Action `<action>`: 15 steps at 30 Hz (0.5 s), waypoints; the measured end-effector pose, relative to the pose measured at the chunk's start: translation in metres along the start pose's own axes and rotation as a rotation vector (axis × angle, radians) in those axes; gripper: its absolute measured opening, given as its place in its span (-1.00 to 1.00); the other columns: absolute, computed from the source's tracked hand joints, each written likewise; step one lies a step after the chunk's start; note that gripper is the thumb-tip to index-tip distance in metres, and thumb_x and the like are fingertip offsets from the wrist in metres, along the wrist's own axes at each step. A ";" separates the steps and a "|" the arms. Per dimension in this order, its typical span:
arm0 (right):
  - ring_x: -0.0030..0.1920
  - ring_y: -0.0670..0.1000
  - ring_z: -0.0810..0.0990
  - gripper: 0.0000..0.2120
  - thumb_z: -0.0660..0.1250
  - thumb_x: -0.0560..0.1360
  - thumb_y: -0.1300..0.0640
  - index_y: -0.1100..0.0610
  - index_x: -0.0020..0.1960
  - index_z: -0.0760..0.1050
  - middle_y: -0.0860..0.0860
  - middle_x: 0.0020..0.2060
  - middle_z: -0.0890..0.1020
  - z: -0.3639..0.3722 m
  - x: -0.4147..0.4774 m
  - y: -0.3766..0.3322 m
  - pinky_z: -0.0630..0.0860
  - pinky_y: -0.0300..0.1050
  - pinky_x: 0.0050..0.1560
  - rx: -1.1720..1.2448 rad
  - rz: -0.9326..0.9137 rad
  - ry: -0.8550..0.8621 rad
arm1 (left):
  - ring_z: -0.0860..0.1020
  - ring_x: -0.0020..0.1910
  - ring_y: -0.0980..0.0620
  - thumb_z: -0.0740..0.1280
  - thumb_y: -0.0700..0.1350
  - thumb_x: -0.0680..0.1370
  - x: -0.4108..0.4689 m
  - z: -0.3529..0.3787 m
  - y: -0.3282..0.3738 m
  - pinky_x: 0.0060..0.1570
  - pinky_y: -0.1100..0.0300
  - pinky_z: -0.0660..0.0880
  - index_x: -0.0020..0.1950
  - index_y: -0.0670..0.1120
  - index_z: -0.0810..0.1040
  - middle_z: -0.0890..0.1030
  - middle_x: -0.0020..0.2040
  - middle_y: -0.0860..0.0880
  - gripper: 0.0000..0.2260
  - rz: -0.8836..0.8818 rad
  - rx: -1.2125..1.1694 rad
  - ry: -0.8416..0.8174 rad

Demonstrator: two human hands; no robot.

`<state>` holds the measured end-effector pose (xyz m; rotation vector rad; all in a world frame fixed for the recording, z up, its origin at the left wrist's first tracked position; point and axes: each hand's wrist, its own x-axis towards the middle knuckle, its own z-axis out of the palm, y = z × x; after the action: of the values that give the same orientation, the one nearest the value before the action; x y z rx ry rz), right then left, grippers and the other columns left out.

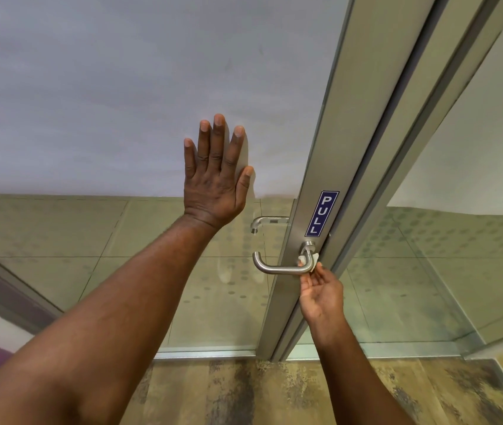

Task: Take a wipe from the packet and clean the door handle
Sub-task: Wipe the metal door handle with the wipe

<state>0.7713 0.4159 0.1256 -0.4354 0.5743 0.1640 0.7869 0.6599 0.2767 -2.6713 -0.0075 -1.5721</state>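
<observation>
A brushed-steel lever door handle (pixel 274 267) sticks out to the left from the metal door stile (pixel 311 167). My right hand (pixel 320 294) reaches up from below and pinches a small white wipe (pixel 311 261) against the handle's neck, close to the round base. My left hand (pixel 217 176) lies flat on the frosted glass of the door, fingers spread, above and left of the handle, holding nothing. No wipe packet is in view.
A blue PULL sign (pixel 321 213) is stuck on the stile above the handle. A second handle (pixel 264 221) shows through the glass on the far side. A fixed glass panel (pixel 458 240) stands right. Wood-pattern floor (pixel 274 394) lies below.
</observation>
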 end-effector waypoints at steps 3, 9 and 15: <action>-0.04 0.06 0.76 -0.91 0.40 0.55 0.33 0.26 0.04 0.64 0.14 -0.06 0.76 0.001 0.000 -0.004 0.66 -0.08 -0.05 -0.253 -0.198 0.004 | -0.44 0.60 -0.02 0.08 0.10 0.69 0.001 -0.001 0.000 0.55 -0.04 -0.41 0.63 0.04 -0.38 -0.50 0.59 0.00 -0.29 0.007 0.000 -0.011; -0.14 -0.16 0.71 -0.86 0.58 0.42 0.20 -0.02 -0.11 0.72 -0.07 -0.16 0.75 0.010 -0.002 -0.014 0.59 -0.33 -0.10 -1.048 -0.810 -0.051 | -0.45 0.60 -0.02 0.08 0.10 0.69 0.001 -0.001 0.000 0.55 -0.03 -0.43 0.63 0.04 -0.37 -0.51 0.59 0.02 -0.29 -0.010 -0.027 -0.009; 0.20 0.03 0.63 -0.80 0.46 0.56 0.19 0.15 0.17 0.68 0.01 0.15 0.66 0.013 -0.003 -0.006 0.60 -0.10 0.21 -1.434 -1.129 -0.263 | -0.45 0.59 -0.01 0.10 0.10 0.69 0.000 -0.002 0.000 0.55 -0.03 -0.42 0.63 0.04 -0.38 -0.52 0.58 0.02 -0.27 -0.011 -0.024 -0.024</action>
<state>0.7771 0.4161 0.1396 -2.0151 -0.2169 -0.5033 0.7851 0.6595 0.2779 -2.7127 -0.0046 -1.5527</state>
